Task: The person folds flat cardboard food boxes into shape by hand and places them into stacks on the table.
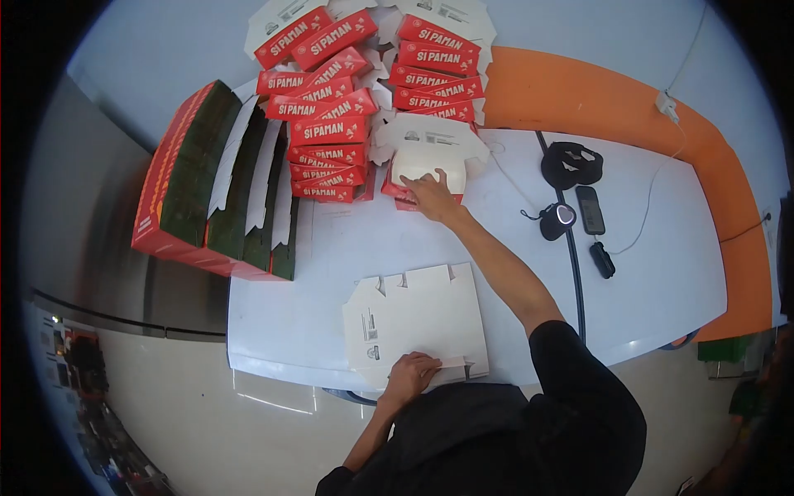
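A flat white cardboard box blank lies near the table's front edge, with slots along its far side and printing at its left. My left hand has its fingers closed on the near edge of this blank, where a narrow flap stands folded up. My right hand is stretched far forward, fingers spread, touching a folded red and white food box with its lid raised. That box rests on top of others at the near end of the right-hand row.
Stacks of red folded boxes fill the back of the table. Left of them stands a large red carton with dark inner faces and white sheets. To the right lie a black strap-like item, a phone, a dark round device and cables.
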`<state>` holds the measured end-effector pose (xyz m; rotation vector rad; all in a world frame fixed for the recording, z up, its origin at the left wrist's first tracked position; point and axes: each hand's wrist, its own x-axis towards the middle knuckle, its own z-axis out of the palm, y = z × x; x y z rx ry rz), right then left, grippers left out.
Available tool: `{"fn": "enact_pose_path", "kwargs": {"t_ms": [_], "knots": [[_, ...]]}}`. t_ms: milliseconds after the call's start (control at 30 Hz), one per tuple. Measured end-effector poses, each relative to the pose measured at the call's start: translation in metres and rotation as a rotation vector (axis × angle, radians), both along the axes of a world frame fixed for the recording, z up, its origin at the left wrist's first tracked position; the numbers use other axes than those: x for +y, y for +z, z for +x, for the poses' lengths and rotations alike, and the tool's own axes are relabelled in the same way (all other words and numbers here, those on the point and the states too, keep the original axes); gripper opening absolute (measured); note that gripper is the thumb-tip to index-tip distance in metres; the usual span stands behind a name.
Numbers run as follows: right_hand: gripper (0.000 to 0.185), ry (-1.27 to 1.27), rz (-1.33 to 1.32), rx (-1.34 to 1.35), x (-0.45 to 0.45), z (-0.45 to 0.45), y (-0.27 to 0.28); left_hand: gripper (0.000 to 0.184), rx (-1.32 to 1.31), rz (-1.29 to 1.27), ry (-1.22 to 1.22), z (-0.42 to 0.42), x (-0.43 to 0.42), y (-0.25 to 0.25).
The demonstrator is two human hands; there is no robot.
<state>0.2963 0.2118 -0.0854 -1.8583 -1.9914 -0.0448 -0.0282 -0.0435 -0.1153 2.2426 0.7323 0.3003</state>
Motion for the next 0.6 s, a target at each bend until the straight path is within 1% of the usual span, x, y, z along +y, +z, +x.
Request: {"fn": "enact_pose_path", "kwargs": {"t_ms": [67,100,133,167,233,300,367,433,467,533,567,600], "knots": [[0.046,0.026,0.177,0.093,-0.006,0.001,-0.014,0.013,0.009,-0.039,-0.055,-0.001,0.009,0.007],[0.046,0.008,0.276,0.146,-0.013,0.001,-0.005,0.013,-0.012,-0.069,-0.08,-0.003,0.013,0.006],[0.046,-0.008,0.373,0.197,-0.025,0.0,0.017,0.012,-0.033,-0.1,-0.103,-0.004,0.017,0.005],[0.045,-0.021,0.467,0.248,-0.041,-0.004,0.034,0.013,-0.021,-0.223,-0.014,-0.005,0.02,0.006],[0.046,-0.085,0.393,0.601,-0.081,-0.014,0.043,0.016,-0.003,-0.478,0.17,-0.004,0.022,0.011],[0.045,0.02,-0.02,0.947,-0.143,-0.028,0.039,0.018,-0.22,-0.575,0.349,0.003,0.022,0.01],[0.055,0.276,-0.403,0.953,-0.206,-0.024,0.036,0.019,-0.398,-0.699,0.517,0.009,0.026,0.015],[0.064,0.224,-0.279,1.279,-0.262,-0.021,0.017,0.019,-0.363,-0.645,0.625,0.011,0.035,0.03],[0.065,0.194,-0.238,1.263,-0.283,-0.027,0.012,0.019,-0.348,-0.621,0.684,0.012,0.038,0.038],[0.067,0.145,-0.155,1.219,-0.319,-0.031,0.01,0.021,-0.364,-0.651,0.662,0.016,0.047,0.065],[0.065,0.102,-0.084,1.168,-0.325,-0.046,0.016,0.022,-0.369,-0.664,0.648,0.019,0.048,0.072],[0.064,0.091,-0.019,1.068,-0.324,-0.051,0.011,0.023,-0.357,-0.688,0.619,0.022,0.047,0.071]]}}
